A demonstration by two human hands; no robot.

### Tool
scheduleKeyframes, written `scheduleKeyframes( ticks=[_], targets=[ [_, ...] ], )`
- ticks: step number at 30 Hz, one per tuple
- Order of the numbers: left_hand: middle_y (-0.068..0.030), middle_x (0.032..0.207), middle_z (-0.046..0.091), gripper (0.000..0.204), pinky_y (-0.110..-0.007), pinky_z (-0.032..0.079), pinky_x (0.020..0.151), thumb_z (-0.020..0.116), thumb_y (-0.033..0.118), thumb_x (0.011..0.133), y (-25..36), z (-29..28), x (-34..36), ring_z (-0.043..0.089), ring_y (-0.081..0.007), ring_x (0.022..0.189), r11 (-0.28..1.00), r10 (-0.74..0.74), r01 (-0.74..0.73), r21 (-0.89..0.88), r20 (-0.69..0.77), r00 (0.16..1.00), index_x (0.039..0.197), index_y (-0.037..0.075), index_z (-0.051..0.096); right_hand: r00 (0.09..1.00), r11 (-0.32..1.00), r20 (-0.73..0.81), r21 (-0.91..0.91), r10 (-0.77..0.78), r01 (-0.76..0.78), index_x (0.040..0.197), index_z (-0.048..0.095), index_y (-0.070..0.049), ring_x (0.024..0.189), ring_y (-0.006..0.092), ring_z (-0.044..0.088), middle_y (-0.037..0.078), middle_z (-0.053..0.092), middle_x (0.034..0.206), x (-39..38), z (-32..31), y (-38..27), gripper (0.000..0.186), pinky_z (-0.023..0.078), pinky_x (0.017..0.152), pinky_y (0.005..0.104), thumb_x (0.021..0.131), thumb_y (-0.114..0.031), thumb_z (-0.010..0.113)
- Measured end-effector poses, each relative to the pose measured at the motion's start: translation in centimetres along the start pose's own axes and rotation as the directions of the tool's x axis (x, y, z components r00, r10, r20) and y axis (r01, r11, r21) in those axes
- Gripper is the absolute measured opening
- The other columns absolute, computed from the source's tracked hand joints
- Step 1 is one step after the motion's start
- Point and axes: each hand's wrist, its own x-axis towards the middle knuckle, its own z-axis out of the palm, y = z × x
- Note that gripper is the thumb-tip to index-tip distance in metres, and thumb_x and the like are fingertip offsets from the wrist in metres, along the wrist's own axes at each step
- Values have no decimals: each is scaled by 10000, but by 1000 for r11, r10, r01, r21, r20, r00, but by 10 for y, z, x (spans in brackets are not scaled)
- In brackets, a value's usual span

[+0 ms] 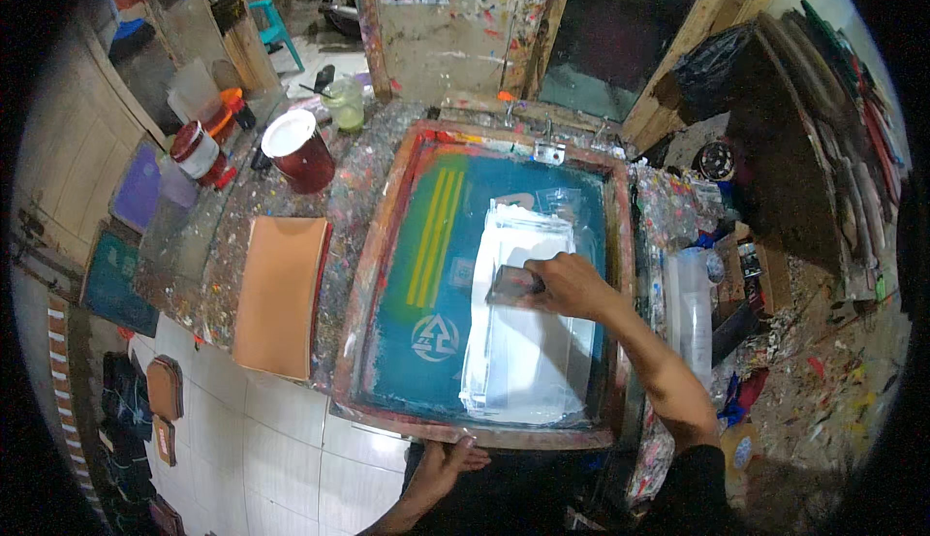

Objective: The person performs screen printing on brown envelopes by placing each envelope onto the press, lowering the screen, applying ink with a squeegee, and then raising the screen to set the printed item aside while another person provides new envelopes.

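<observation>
Right hand (572, 284) — fingers wrapped round grey-brown block-shaped squeegee (513, 286), set on white ink patch (523, 366) over teal mesh screen (402, 269). Best: steady tilt, even pressure, frame held firm. Left hand (448, 468) at near rim of red-stained wooden frame (542, 437), fingers loosely bent — cannot tell if gripping. Leftward: flat tan stack (279, 294), paint-spattered bench (215, 279); beyond, red-brown tub with white top (308, 163), turquoise plastic chair (275, 30).

Right hand (564, 286) clasps the squeegee (511, 286), there in the white ink (528, 371) on the teal screen (399, 366)! Left hand (446, 468) touches the frame (373, 274), near side; leftward, a tan stack (279, 294) and lidded tub (302, 163) share the tabletop (218, 255).
</observation>
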Motion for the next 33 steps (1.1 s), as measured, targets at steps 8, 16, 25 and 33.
scheduleKeyframes(
  ticks=[8,16,25,33],
  targets=[
    [-219,1101,585,311,-404,615,824,475,146,1040,14,7,-8,690,-300,950,999,-21,21,37,-16,1000,1252,-25,325,878,977,-478,-200,-33,-73,1065,553,-72,776,380,667,165,684,827,63,-3,50,328,496,757,494,850,-260,715],
    [-208,1055,621,279,-424,593,876,469,182,1048,22,11,-18,686,-294,964,998,6,-5,62,-24,1000,1206,-30,381,973,989,-206,-86,103,-123,1145,531,-77,763,339,692,135,691,827,-14,32,-19,334,496,837,510,868,-233,633],
    [-227,957,665,366,-402,597,791,509,253,1039,10,7,-8,708,-321,873,994,106,-104,43,-47,993,1168,-87,469,975,999,-217,27,35,-30,1067,532,-31,843,361,710,217,682,895,-143,75,-132,209,490,914,577,890,-123,593],
    [-204,958,661,280,-373,590,780,500,105,1023,11,4,-21,701,-292,860,936,348,-352,20,106,931,1224,-64,404,786,987,-607,-16,115,-157,1018,603,-52,855,274,613,103,586,858,-169,57,-162,425,319,989,667,856,-441,658]
  ],
)
